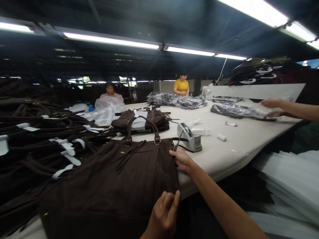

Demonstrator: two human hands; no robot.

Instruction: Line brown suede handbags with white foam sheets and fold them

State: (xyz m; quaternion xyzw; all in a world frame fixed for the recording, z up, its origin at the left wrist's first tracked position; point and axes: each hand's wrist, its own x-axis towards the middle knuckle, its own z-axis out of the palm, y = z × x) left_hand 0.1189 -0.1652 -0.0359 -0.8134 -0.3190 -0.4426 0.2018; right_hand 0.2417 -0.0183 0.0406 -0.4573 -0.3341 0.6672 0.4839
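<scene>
A dark brown handbag (119,179) lies across the near edge of the table, its looped handles pointing away from me. My right hand (183,161) pinches the bag's right side close to the top corner, beside a thin strap. Lower on that same side, my left hand (164,212) is closed on the bag's edge, thumb and forefinger together. Just beyond the right hand stands a grey tape dispenser (189,136). Behind it to the left sits another brown bag (142,120) with white wrapping around its handle.
Brown bags with white-wrapped handles (67,149) are heaped at left. Plastic-wrapped bags (176,100) lie farther along the pale table (211,159). A co-worker's hands (272,108) hold plastic at right; a person in yellow (181,87) stands behind. White sheets (294,179) are stacked at lower right.
</scene>
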